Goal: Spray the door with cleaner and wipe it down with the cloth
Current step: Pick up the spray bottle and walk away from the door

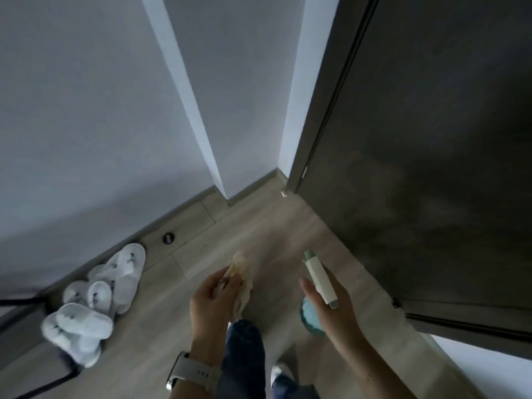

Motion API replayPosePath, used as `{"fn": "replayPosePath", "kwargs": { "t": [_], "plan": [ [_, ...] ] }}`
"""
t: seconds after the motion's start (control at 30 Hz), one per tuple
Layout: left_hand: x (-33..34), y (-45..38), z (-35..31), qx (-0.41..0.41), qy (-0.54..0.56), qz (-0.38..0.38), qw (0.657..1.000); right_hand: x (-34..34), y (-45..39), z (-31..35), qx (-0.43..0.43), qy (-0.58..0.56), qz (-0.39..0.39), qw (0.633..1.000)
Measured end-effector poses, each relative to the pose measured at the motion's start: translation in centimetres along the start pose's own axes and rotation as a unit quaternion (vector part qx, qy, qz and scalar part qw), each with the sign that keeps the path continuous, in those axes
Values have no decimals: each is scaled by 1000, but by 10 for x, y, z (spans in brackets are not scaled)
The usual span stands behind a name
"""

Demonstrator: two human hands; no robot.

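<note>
Cloth (241, 276): soft, light; left hand (211, 298) grips it bunched. Spray bottle (319, 279), one o'clock: rigid, likely slippery; right hand (328, 306) holds mid-body.

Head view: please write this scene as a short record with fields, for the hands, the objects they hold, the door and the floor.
left hand: left hand grips a crumpled cloth
right hand: right hand holds a spray bottle, nozzle end away from the person
door: dark door, on the right, neither hand touches it
floor: white slippers piled by the left wall
wrist: watch on the left wrist
</note>
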State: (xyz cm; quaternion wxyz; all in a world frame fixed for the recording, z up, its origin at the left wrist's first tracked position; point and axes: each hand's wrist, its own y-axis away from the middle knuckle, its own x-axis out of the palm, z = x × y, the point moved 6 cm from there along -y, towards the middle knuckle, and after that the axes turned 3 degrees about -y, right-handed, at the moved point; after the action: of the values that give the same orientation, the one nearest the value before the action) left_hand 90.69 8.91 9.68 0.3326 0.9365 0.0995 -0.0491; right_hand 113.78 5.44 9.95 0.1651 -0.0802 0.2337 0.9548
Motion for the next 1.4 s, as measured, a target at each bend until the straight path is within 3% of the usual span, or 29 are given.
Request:
{"fn": "replayPosePath", "kwargs": {
  "t": [0.27, 0.6, 0.87, 1.23, 1.4],
  "plan": [
    [-166, 120, -18, 51, 32, -111, 992, 62, 120, 78, -84, -26, 42, 995],
    [-433, 146, 29, 33, 152, -235, 960, 295, 241, 124, -107, 20, 182, 977],
    [-636, 103, 64, 0, 221, -276, 935, 508, 320, 132, -118, 56, 220, 967],
    [-817, -21, 55, -34, 212, -314, 925, 768, 334, 135, -128, 98, 356, 921],
    [-892, -88, 55, -49, 164, -310, 935, 855, 322, 155, -111, 101, 327, 933]
  ]
}}
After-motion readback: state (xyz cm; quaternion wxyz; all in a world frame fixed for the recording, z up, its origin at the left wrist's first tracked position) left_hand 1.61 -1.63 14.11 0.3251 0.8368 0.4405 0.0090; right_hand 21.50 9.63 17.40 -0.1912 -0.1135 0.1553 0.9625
